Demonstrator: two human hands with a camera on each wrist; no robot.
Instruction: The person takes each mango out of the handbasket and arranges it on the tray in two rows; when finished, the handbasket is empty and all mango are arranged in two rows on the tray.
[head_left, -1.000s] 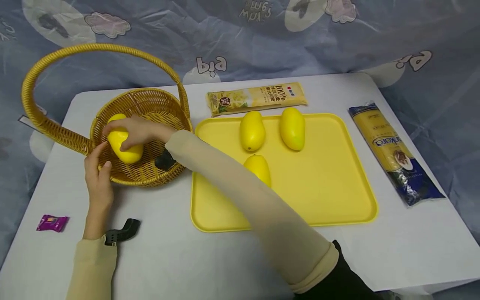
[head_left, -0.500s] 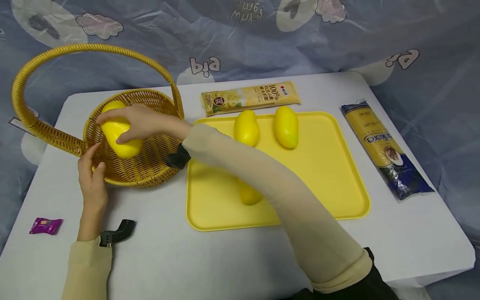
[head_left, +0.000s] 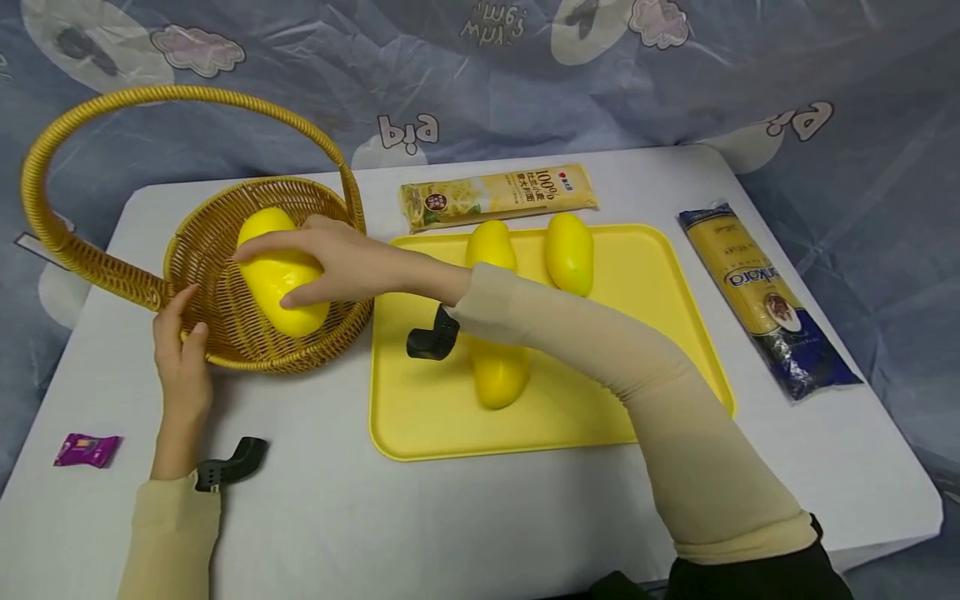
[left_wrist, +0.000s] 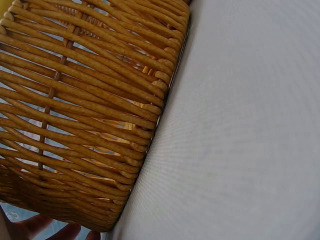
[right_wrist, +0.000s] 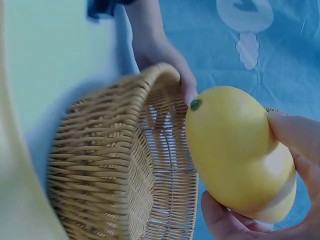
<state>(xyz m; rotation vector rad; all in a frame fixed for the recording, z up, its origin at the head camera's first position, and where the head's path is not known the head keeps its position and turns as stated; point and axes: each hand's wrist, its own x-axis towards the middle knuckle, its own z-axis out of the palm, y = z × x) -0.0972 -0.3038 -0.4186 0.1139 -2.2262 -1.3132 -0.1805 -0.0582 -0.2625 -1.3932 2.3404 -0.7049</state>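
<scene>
My right hand [head_left: 337, 258] grips a yellow mango [head_left: 281, 279] over the wicker basket [head_left: 202, 250], thumb on one side and fingers on the other. In the right wrist view the mango [right_wrist: 235, 145] shows a green stem spot and is at the basket's mouth, apart from its floor. At the basket's near left side, my left hand [head_left: 180, 358] holds the rim beside the handle base. Its fingertips [left_wrist: 65, 232] show past the basket wall [left_wrist: 85, 100] in the left wrist view. Three more mangoes, [head_left: 568, 254] among them, lie on the yellow tray [head_left: 427, 417], one partly behind my right sleeve.
Behind the tray lies a yellow pasta packet [head_left: 498, 197]. A blue and yellow pasta packet [head_left: 768, 300] lies to its right. A small purple wrapped sweet [head_left: 87, 450] is near the table's left edge. The tall basket handle [head_left: 187, 93] arches over the far side.
My right hand has lifted the mango from inside the basket and moved it rightward, towards the basket's right side. The left hand keeps its place on the rim.
</scene>
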